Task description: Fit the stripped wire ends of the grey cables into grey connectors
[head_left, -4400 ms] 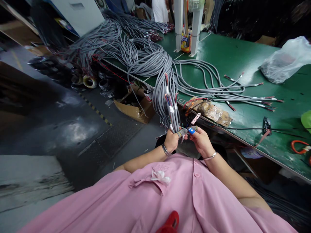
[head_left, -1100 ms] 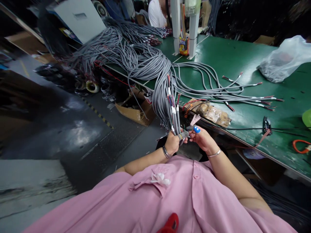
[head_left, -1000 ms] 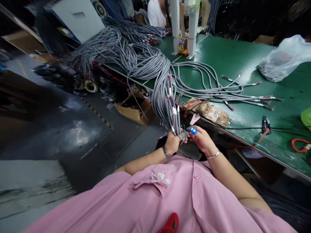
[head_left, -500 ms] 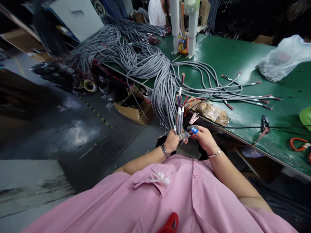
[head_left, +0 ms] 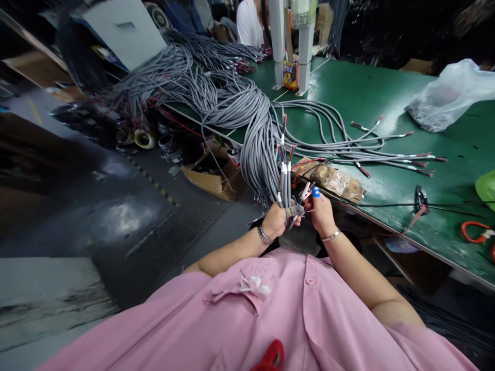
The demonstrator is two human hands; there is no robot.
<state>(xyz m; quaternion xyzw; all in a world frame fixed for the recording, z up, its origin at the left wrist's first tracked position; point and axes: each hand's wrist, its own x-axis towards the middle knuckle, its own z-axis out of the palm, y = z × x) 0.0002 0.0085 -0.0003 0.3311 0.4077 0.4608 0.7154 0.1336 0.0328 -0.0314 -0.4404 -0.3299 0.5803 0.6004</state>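
Head view. Left hand (head_left: 273,220) closed around a small upright bunch of grey cables (head_left: 285,186); fingers curled, a grey covering (head_left: 296,211) on the thumb. The bunch stands in front of the near edge of the table (head_left: 371,85), with white bands below the stripped tips; red, blue and dark conductors fan out at the top.

Right hand (head_left: 323,215) just beside the left, to its right; blue cap (head_left: 316,191) on the thumb, which points up. Fingers bent near fine coloured wires (head_left: 303,202) at the left thumb; cannot tell whether they pinch a wire, as the contact is too small to resolve. A pink clip (head_left: 307,191) shows just beyond these fingers.

Behind the left hand, a thick hank of grey cable (head_left: 253,105) hangs over the table edge. More cables (head_left: 336,147) lie across the table to the right, their stripped ends pointing mostly right. In front of them, at the edge: a wrapped block (head_left: 340,181). Farther right on the table: translucent plastic bag (head_left: 441,98), orange-handled tool (head_left: 475,238). Open cardboard box (head_left: 207,181) below the hank. Far side: a person in a white top (head_left: 248,23), partly hidden by a post (head_left: 277,41).
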